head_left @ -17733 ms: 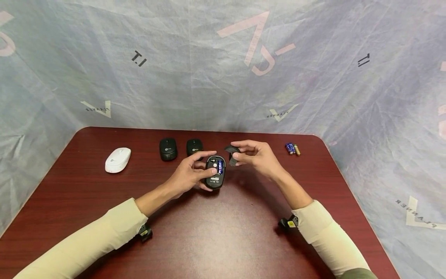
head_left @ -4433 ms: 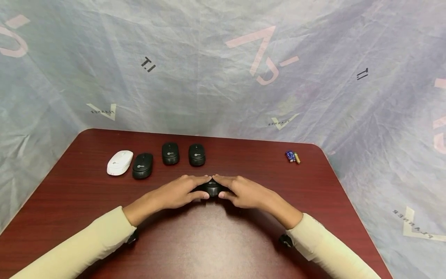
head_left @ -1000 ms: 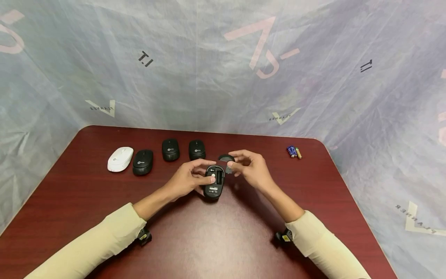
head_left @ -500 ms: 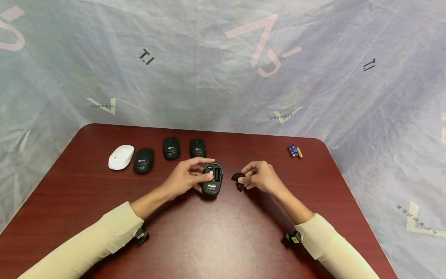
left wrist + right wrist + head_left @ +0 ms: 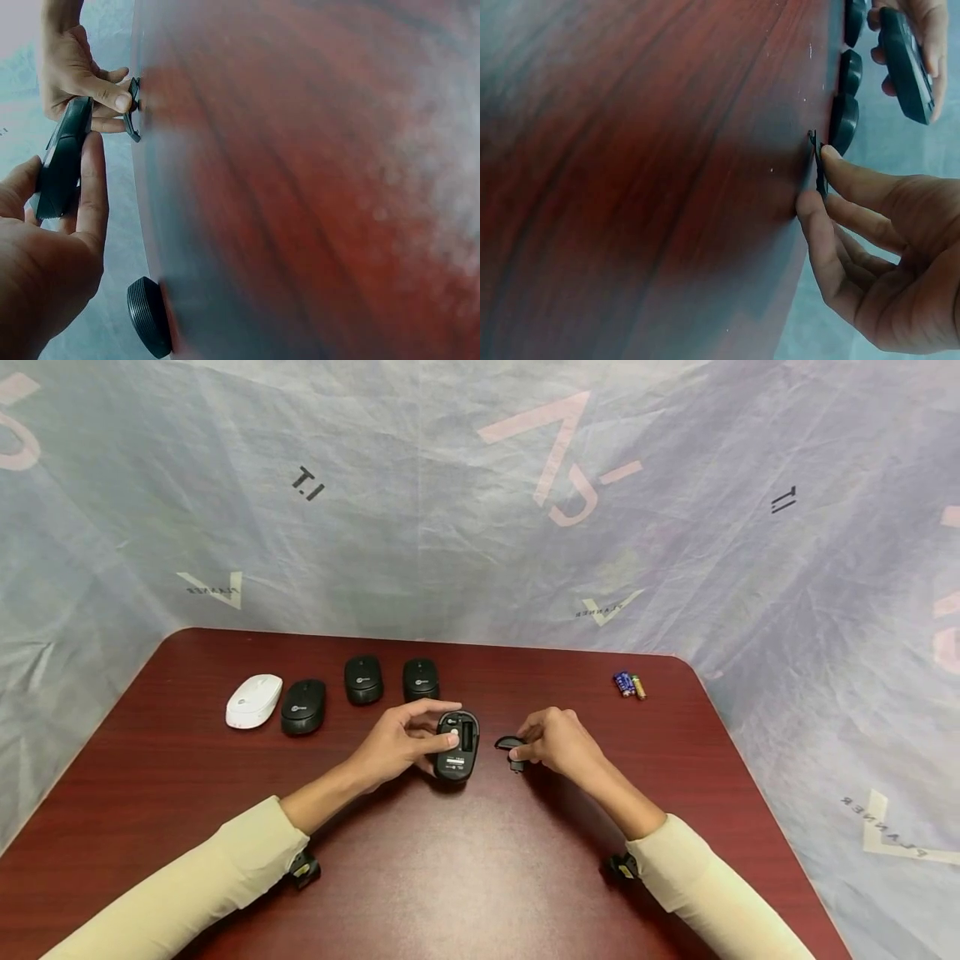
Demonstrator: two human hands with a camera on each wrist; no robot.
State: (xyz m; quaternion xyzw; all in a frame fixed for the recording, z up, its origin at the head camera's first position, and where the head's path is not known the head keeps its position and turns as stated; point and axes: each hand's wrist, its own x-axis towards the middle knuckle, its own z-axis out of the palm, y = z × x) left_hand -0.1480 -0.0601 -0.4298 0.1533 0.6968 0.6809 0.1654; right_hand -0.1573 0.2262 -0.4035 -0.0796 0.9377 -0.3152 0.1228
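Observation:
My left hand (image 5: 397, 745) grips a black computer mouse (image 5: 454, 767) by its sides, underside facing up, thumb on its base. The battery slot in that underside looks dark, with no battery seen in it. To the right, my right hand (image 5: 561, 743) pinches the mouse's curved black battery cover (image 5: 509, 742) between thumb and fingers, low at the tabletop. In the right wrist view the cover (image 5: 821, 171) appears edge-on, touching or just off the table; I cannot tell which. The left wrist view has the mouse (image 5: 61, 161) raised clear of the table.
A white mouse (image 5: 253, 701) and a black mouse (image 5: 303, 707) sit side by side at the left. Two more black mice, one left (image 5: 363, 679) and one right (image 5: 421, 680), stand behind my left hand. Small batteries (image 5: 628, 685) lie at the back right. A cloth backdrop (image 5: 450, 568) surrounds the table.
The mouse, right side up between both hands 4.4 s ago, is now overturned. My right hand has carried its cover right and down to the tabletop. A black mouse has joined the white one since 17.7 s ago.

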